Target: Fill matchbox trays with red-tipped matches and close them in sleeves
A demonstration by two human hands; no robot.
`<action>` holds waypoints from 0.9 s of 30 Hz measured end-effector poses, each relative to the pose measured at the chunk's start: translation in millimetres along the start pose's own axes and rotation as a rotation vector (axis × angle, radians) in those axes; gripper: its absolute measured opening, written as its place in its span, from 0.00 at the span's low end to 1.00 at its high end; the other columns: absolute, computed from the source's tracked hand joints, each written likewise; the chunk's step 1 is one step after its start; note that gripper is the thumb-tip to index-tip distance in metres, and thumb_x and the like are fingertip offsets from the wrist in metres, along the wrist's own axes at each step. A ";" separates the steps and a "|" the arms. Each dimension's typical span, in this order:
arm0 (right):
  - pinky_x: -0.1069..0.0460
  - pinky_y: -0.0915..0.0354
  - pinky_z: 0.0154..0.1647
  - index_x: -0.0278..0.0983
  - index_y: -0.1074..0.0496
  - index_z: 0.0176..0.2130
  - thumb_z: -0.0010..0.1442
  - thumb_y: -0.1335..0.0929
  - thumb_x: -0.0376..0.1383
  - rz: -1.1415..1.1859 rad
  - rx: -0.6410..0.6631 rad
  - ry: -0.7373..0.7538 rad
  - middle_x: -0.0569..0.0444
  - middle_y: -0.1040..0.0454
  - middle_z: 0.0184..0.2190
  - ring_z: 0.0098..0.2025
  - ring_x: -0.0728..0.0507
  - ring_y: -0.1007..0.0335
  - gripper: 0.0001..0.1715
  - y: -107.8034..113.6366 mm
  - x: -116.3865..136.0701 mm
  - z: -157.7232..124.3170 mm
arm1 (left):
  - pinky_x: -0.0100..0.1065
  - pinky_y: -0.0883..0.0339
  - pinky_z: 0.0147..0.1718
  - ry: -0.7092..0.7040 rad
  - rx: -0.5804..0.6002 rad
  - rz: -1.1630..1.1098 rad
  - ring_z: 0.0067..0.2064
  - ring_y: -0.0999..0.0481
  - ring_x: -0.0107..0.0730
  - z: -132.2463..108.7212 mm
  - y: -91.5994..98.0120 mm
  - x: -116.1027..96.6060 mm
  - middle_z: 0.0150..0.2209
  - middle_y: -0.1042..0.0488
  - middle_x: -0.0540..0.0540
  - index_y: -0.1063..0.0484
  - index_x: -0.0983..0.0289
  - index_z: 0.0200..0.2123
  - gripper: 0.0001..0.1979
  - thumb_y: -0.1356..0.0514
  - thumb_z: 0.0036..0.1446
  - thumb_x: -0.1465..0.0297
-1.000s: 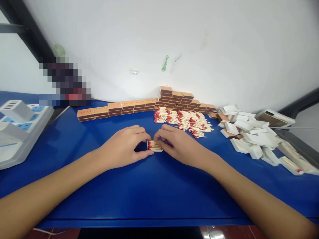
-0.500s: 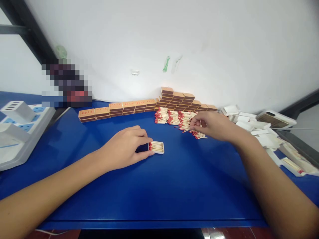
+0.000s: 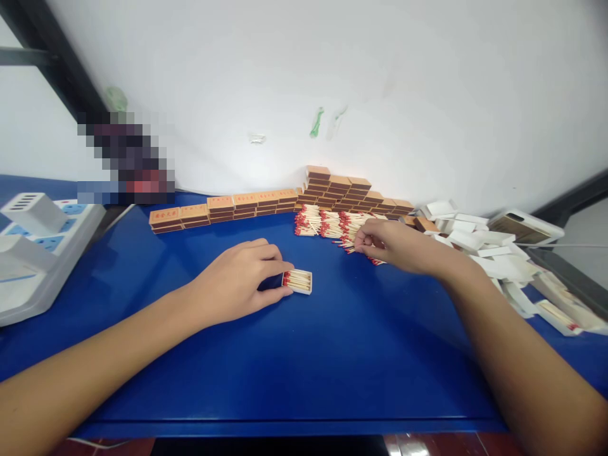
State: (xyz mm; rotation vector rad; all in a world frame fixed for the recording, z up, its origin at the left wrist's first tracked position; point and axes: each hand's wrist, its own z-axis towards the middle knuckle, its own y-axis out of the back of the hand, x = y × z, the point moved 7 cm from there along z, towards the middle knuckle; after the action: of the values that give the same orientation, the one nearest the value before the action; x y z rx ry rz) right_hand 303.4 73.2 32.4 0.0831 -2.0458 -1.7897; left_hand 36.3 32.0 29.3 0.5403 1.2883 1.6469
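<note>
A small white matchbox tray (image 3: 304, 291) lies on the blue table, with several red-tipped matches (image 3: 299, 279) side by side in it. My left hand (image 3: 242, 278) grips its left end between thumb and fingers. Farther back, my right hand (image 3: 387, 244) is at the front right of the loose match piles (image 3: 332, 225), thumb and fingers pinched close together. Whatever is between those fingertips is too small to make out. Behind the piles stand stacked orange-brown matchboxes (image 3: 337, 190) against the wall.
White empty trays (image 3: 479, 237) lie heaped at the right, near a phone (image 3: 527, 227) and a tray holding matches (image 3: 559, 316). A white power strip (image 3: 52, 253) with plugs sits at the left. A lower row of matchboxes (image 3: 223, 208) runs along the back left.
My right hand has shifted slightly left and toward me over the front of the match piles. My left hand and the tray have stayed almost in place.
</note>
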 end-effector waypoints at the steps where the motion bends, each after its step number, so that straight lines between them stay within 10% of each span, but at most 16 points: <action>1: 0.49 0.38 0.34 0.39 0.25 0.37 0.63 0.34 0.37 0.004 -0.003 0.010 0.51 0.22 0.31 0.31 0.43 0.29 0.08 -0.2 -0.1 0.2 | 0.41 0.26 0.44 -0.002 -0.001 -0.003 0.45 0.21 0.40 -0.2 0.0 0.0 0.45 0.19 0.56 0.17 0.61 0.53 0.14 0.34 0.70 0.61; 27: 0.48 0.38 0.36 0.39 0.26 0.39 0.69 0.34 0.42 0.014 0.033 0.104 0.49 0.24 0.35 0.35 0.42 0.31 0.11 -22.2 9.1 5.3 | 0.41 0.26 0.47 0.051 0.027 -0.072 0.48 0.21 0.42 1.6 1.2 1.5 0.46 0.18 0.57 0.18 0.62 0.53 0.15 0.34 0.69 0.61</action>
State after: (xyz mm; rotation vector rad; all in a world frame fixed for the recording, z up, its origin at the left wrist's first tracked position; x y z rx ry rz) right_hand 288.3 71.6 13.1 0.1675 -1.9986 -1.7071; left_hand 36.4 34.1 30.6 0.4653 1.3537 1.5955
